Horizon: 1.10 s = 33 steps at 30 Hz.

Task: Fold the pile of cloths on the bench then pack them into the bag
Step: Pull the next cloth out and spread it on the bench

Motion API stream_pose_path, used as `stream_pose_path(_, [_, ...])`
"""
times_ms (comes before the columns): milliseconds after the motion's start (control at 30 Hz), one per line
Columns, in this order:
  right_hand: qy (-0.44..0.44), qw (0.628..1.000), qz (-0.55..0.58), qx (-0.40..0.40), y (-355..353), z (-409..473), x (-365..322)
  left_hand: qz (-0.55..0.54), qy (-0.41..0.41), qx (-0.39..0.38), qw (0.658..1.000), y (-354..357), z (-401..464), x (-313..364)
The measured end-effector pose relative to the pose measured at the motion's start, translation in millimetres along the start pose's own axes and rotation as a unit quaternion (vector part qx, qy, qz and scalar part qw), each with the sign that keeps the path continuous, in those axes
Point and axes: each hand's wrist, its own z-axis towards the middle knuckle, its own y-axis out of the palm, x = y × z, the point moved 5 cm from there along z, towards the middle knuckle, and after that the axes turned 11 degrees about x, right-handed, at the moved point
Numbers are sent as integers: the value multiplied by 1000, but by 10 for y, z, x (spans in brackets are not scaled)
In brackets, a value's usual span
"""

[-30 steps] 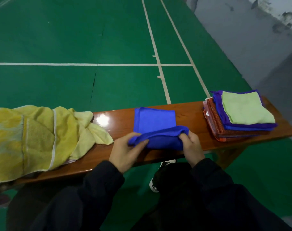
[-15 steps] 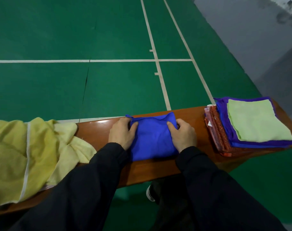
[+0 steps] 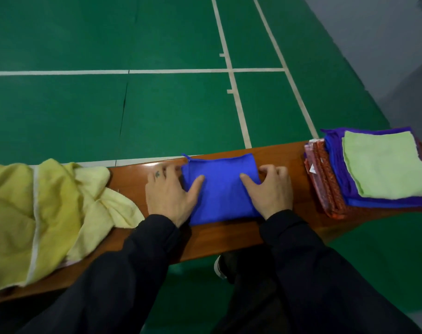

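While both hands, left and right, press flat on the blue cloth, their grip released, its side edges are covered.

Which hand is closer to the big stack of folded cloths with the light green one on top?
The right hand. It rests on the folded blue cloth, just beside the stack of folded cloths. The left hand sits at the blue cloth's far side, farther from the stack.

both hands flat — blue cloth, bench

An indoor sports court: green floor with white boundary lines, wooden bench.
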Motion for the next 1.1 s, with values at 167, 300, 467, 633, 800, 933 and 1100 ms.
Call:
stream_pose_path(167, [-14, 994, 79, -78, -22, -217, -136, 5, 22, -75, 997, 25, -368, 59])
stream_pose_path(300, [63, 942, 323, -59, -309, -346, -186, -293, -101, -91, 946, -120, -467, 136])
stream_pose_path(467, [30, 883, 469, -2, -1014, -376, -191, -499, -110, -61, 858, -475, -528, 675])
stream_pose_path(633, [40, 865, 495, 65, -1942, -90, 133, -508, -26, -54, 860, -621, -516, 1562])
stream_pose_path(800, [51, 880, 452, 137, -2641, 430, 662, -533, 10, -112, 838, -483, -492, 2508])
stream_pose_path(933, [88, 936, 309, 147, -2620, 839, 1211, -411, 66, -192, 889, -86, -537, 3000])
stream_pose_path(1100, [-29, 988, -29, 148, -2422, 731, 1425, -238, 148, -242, 929, 335, -694, 3042])
